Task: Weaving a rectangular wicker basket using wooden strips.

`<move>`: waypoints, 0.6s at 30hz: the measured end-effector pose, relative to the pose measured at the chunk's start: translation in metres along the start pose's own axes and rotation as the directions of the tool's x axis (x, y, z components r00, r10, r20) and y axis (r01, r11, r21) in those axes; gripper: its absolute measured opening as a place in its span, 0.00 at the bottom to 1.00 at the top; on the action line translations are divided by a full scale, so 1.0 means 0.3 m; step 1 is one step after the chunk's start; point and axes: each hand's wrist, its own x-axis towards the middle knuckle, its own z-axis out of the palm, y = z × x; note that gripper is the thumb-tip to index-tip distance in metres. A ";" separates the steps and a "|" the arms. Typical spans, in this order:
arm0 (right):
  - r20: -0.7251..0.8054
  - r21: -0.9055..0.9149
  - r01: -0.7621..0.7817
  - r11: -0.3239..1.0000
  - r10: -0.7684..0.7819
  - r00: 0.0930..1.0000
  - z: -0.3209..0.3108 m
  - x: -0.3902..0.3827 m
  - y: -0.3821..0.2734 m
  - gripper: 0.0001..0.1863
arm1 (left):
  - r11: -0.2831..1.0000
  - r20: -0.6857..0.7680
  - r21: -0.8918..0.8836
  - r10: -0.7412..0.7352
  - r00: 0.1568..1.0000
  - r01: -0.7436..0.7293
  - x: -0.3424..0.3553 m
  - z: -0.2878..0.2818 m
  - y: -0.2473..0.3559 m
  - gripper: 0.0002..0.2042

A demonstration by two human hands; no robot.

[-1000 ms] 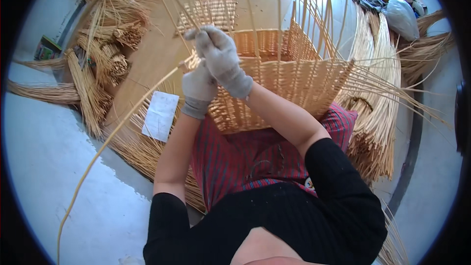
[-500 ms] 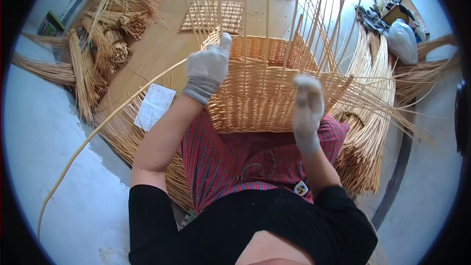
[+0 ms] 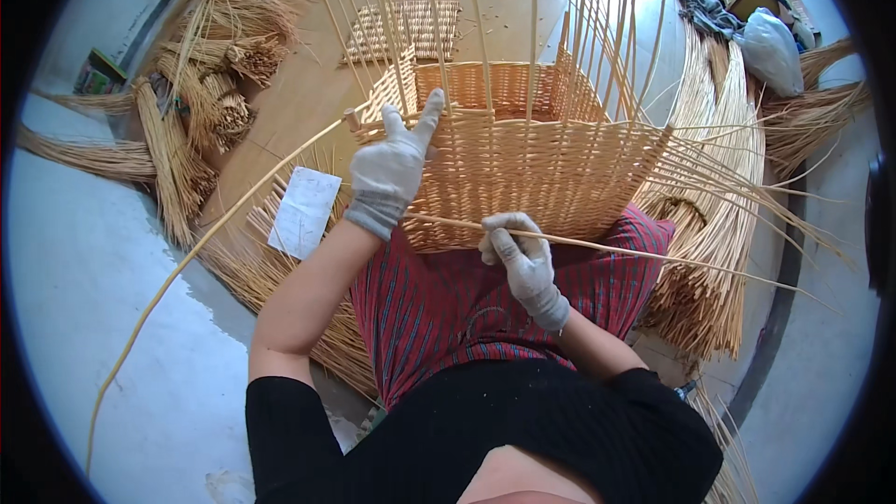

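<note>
The person sits with a half-woven wicker basket [image 3: 509, 163] resting on the lap. The gloved left hand [image 3: 390, 168] lies against the basket's near-left corner, its fingers spread open and pressed to the weave, gripping nothing. The gloved right hand [image 3: 519, 252], lower and just in front of the basket's near wall, is closed around 1 thin cane [image 3: 653, 252] that runs from the left hand's wrist out to the right. A second, thicker cane [image 3: 196, 266] trails from the corner under the left hand away to the lower left. Upright stakes [image 3: 532, 28] rise beyond both hands. Judged from this pose, good practice is to brace the corner firmly with the left hand while the right keeps the cane taut and level, so the row packs tightly without kinking.
</note>
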 end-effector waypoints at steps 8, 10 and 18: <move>0.020 0.209 -0.140 0.968 0.138 0.990 0.124 -0.031 0.148 0.17 | 1.000 0.089 0.030 -0.005 0.996 0.002 0.058 -0.019 0.023 0.39; 0.153 0.507 -0.352 0.787 0.320 0.935 0.221 -0.075 0.204 0.17 | 0.999 0.229 -0.042 -0.002 0.973 0.012 0.086 -0.037 0.028 0.37; 0.768 -0.249 -0.273 0.929 0.361 0.529 0.353 -0.180 0.031 0.14 | 0.894 -0.100 -0.448 -0.036 0.994 -0.012 0.005 -0.021 0.013 0.33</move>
